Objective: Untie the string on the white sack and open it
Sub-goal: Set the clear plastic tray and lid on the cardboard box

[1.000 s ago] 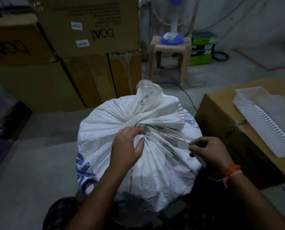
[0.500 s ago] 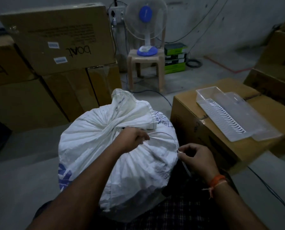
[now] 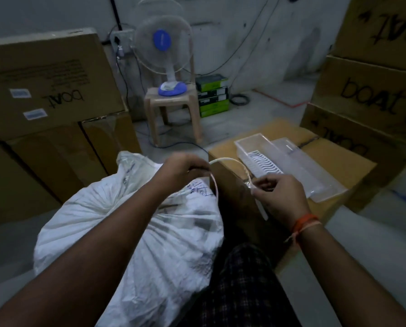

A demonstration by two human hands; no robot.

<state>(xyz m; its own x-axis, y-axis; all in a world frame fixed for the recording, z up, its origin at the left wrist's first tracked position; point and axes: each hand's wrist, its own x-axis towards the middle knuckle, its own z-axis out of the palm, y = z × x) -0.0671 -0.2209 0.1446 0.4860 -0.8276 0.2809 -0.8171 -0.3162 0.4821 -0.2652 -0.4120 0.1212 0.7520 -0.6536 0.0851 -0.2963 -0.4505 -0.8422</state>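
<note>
Both hands pinch the string (image 3: 230,161): left hand (image 3: 185,168) steadies it above the white sack (image 3: 131,232), right hand (image 3: 280,197) pulls slack.

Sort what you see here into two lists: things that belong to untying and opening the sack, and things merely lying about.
Part of the job:
white sack
string
left hand
right hand

Lying about:
table fan
plastic stool
clear plastic tray
cardboard box under the tray
green boxes
</note>
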